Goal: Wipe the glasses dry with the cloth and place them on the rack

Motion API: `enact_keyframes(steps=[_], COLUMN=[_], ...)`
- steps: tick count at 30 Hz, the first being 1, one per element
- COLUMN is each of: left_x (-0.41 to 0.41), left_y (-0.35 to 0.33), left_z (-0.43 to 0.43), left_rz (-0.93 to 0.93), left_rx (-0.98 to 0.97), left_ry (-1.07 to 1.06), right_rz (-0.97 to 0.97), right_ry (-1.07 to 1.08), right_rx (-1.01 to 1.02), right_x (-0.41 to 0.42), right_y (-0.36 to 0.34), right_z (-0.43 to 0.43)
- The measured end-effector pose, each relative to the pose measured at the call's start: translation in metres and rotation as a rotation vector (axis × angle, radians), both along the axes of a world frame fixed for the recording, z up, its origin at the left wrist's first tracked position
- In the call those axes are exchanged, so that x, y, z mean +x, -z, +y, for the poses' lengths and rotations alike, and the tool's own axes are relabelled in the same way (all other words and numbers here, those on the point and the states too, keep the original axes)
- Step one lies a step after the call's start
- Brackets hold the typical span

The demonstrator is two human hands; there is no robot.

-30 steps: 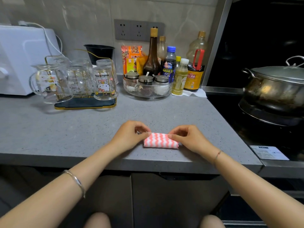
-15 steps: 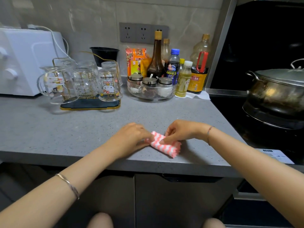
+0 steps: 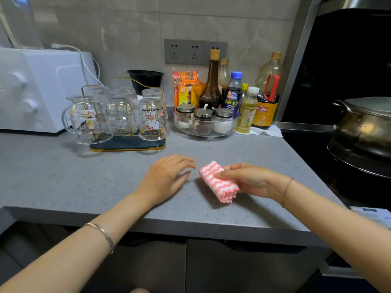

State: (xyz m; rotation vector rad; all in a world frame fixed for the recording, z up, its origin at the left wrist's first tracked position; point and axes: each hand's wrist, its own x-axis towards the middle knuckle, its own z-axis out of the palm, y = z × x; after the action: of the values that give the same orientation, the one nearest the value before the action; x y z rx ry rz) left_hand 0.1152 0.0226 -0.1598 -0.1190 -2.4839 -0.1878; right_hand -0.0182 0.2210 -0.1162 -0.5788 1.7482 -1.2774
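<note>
Pink-and-white zigzag cloth (image 3: 218, 181), folded into a thick oblong pad, held near the front edge of the grey speckled table (image 3: 63, 176). The right grip (image 3: 251, 180) is closed round the cloth, thumb on top and fingers curled beneath; the pad tilts down toward the viewer, and whether its lower end touches the table cannot be told. The left grip (image 3: 167, 178) lies palm down just left of the cloth, fingers relaxed and holding nothing, apart from the fabric.

Farther back and to the left stands the rack (image 3: 127, 145), a dark tray with a gold wire frame. Clear glasses sit on it mouth down: a printed cartoon glass (image 3: 153, 115) at its right end, a ribbed glass (image 3: 121, 115) in the middle, and a handled mug (image 3: 88, 121) at its left end.

Behind the rack: a black bowl (image 3: 146, 80) and a white appliance (image 3: 38, 87) against the tiled wall. To the right of the rack: a glass dish of lidded spice jars (image 3: 205, 127), with sauce bottles (image 3: 211, 85) behind it. At far right, a lidded metal pot (image 3: 366, 125) on the stove.
</note>
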Motion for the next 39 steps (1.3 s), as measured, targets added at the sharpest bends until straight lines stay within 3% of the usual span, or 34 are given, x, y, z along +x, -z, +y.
enact_keyframes(steps=[3,10,21,39], left_x=[0.000,-0.006,-0.012,-0.012], left_y=[-0.002,0.003,0.008,0.009], left_z=[-0.031,-0.057,-0.060,-0.061], left_rz=[-0.111,-0.124,-0.281,-0.319], left_rx=[0.133,0.367,0.304,0.340], left_ry=[-0.181,-0.407,-0.478,-0.498], right_rz=[-0.030,-0.021,0.097,0.064], right_ry=[0.131,0.276,0.335,0.372], right_rx=[-0.070,-0.253,-0.207,-0.175], right_x=[-0.010,-0.032,-0.057,-0.066], right_y=[0.000,-0.005,0.011,0.028], right_z=[-0.027,-0.116,-0.203,-0.223])
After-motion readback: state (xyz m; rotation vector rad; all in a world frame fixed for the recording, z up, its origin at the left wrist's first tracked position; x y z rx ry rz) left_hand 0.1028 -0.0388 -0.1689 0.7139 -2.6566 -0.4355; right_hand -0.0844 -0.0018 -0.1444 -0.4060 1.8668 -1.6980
